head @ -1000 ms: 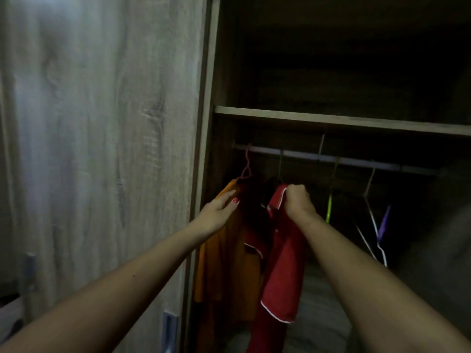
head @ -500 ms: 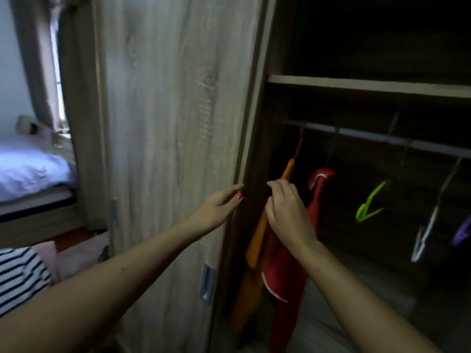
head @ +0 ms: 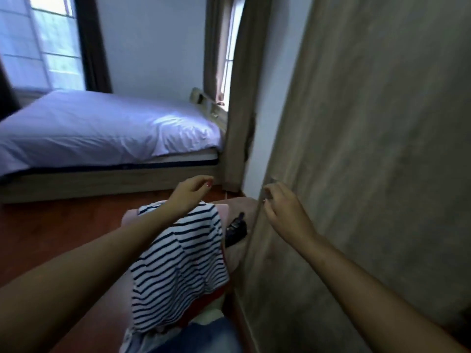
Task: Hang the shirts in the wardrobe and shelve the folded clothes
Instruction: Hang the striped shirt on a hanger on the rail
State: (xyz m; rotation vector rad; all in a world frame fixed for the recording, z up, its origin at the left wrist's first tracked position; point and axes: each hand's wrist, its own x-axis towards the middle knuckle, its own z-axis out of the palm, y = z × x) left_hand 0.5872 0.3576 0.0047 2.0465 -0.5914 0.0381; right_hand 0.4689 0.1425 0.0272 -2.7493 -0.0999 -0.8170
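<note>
left hand [head: 190, 191] | empty, above striped shirt [head: 178, 263] | right hand [head: 285, 210] empty (2 free)

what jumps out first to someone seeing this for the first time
A black-and-white striped shirt lies draped over a pile of clothes low in the centre, with the left hand hovering just above it. Behind, at left, stands a bed with pale sheets; the wardrobe door fills the right.

shirt [head: 178, 263] left of wardrobe [head: 369, 174], bed [head: 102, 128] behind
</note>
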